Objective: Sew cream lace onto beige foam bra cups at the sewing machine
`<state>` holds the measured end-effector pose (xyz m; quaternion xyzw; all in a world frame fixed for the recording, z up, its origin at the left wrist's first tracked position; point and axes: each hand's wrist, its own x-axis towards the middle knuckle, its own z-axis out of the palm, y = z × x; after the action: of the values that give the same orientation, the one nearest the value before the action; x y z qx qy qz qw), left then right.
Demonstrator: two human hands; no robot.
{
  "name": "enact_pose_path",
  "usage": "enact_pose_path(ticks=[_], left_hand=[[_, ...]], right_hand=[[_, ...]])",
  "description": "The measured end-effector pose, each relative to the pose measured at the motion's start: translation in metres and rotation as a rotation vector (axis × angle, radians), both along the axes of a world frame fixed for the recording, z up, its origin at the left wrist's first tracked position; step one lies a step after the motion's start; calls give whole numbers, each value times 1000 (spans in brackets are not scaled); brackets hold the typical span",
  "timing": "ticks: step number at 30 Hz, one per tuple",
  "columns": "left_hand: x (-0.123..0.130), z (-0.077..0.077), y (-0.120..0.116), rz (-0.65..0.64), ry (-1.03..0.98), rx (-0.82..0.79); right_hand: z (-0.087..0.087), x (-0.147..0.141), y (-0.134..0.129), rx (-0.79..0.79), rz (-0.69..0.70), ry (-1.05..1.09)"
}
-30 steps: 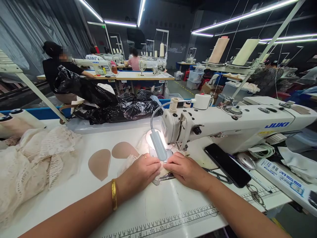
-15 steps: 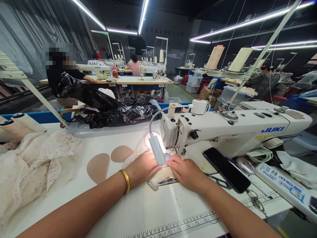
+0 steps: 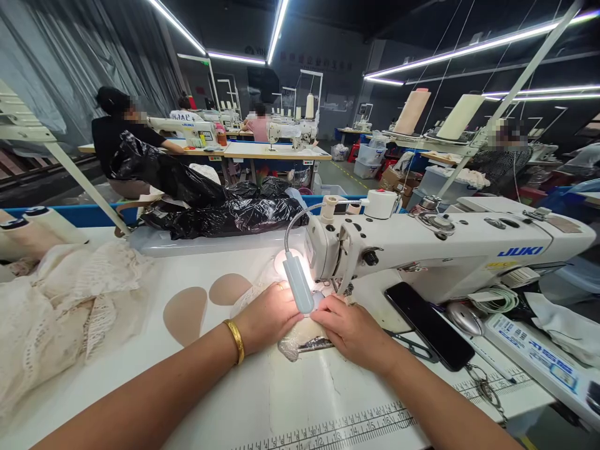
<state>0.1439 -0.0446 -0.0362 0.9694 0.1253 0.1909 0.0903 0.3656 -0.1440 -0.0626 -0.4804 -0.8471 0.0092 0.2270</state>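
Both my hands meet below the needle area of a white JUKI sewing machine (image 3: 450, 244). My left hand (image 3: 269, 319), with a gold bangle at the wrist, presses closed fingers on a pale lace fabric (image 3: 244, 300). Close beside it, my right hand (image 3: 359, 331) pinches the near edge of the same fabric, thumb and fingers together. A grey lamp head (image 3: 298, 284) on a bendy neck lights the spot and hides the needle and part of the fingertips. Two beige oval pads (image 3: 185, 314) lie flat to the left of my left hand.
Crumpled cream lace (image 3: 79, 300) heaps at the left. A black phone (image 3: 429, 325), a pen, keys and a white box (image 3: 539, 350) lie at the right. Black plastic bags (image 3: 225, 215) sit behind the table. A printed ruler (image 3: 347, 434) runs along the front edge. Several people sit farther off.
The view has shifted slightly. My right fingers have edged a little left and nearer to me on the fabric; my left hand stays almost in place.
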Motion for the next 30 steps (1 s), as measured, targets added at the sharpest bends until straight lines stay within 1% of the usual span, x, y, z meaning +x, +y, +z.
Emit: enact_pose_path(ticks=[5,12,16,19,23,30], left_hand=[[0,-1,0,4,3,-2],[4,4,-7,51,-4,21],[3,5,-9,23,5,41],[2,4,-9,-3,32,57],[2,1,-8,-2,54,68],[2,-2,-9,9,42,50]], right_hand=[[-3,2,1,-24,-28,-13],[-5,2,1,-28,-34,-32],[-5,1,-1,-21,-34,-45],[-2,-1,-2,-35,-36,-29],[1,-4,-3,-42,-31,-15],[0,-3,-3,-36,-34,-7]])
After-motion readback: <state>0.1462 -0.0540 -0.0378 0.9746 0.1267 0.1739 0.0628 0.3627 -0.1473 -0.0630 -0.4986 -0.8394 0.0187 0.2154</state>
